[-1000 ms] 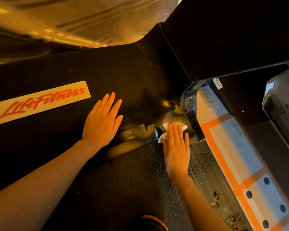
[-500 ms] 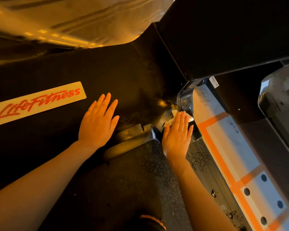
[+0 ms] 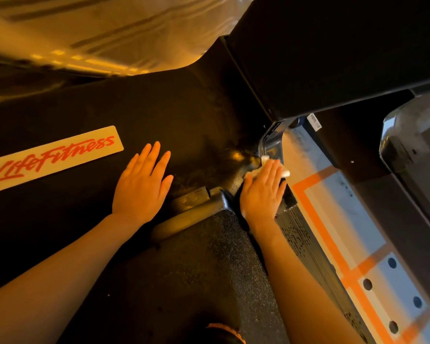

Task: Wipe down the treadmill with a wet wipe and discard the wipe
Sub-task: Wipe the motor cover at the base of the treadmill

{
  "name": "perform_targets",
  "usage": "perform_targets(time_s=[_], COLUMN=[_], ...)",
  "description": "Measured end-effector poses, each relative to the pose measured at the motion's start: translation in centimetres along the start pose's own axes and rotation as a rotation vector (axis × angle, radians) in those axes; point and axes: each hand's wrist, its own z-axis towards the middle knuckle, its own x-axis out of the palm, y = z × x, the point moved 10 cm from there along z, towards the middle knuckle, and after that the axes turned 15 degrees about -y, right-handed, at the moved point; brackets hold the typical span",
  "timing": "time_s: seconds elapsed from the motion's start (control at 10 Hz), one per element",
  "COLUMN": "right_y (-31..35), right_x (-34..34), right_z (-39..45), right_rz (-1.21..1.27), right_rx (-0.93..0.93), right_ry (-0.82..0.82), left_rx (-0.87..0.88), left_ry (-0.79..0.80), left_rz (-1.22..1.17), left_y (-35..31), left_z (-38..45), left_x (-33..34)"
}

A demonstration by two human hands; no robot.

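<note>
The treadmill's black motor cover [image 3: 139,103] fills the middle of the view, with a Life Fitness label [image 3: 52,157] at the left. My right hand [image 3: 262,192] lies flat with straight fingers on a white wet wipe [image 3: 266,167], pressing it into the front right corner of the cover beside the side rail [image 3: 305,247]. Only the wipe's edges show past my fingertips. My left hand [image 3: 142,184] rests flat and spread on the cover, left of the wipe. The textured belt [image 3: 204,269] runs below both hands.
A black upright post [image 3: 320,53] rises at the upper right. Right of the side rail lies a grey floor [image 3: 353,219] with orange tape lines and dark holes. Another machine's grey base [image 3: 417,145] stands at the far right. A shiny curved panel [image 3: 97,28] spans the top left.
My right hand has slid the wipe forward and slightly right, from the belt's front edge into the corner by the side rail. My left hand has stayed flat on the cover.
</note>
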Motion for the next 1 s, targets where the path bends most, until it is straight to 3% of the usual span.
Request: perform_targets(time_s=[0.2,0.6,1.0], right_y=[0.7,-6.4,-2.7], right_x=[0.3,-1.2,-0.2], right_z=[1.7,-5.3,-2.5], right_rz=[0.037,-0.052,-0.011], right_rx=[0.036,0.038,0.030], right_ry=[-0.008,0.004,-0.004], left_rx=[-0.001,0.002,0.005], left_ry=[-0.001,-0.012,-0.011], left_rz=[-0.001,-0.004,0.003], left_y=[0.0,0.0,-0.1], left_z=[0.1,0.1,0.0], left_x=[0.0,0.0,0.0])
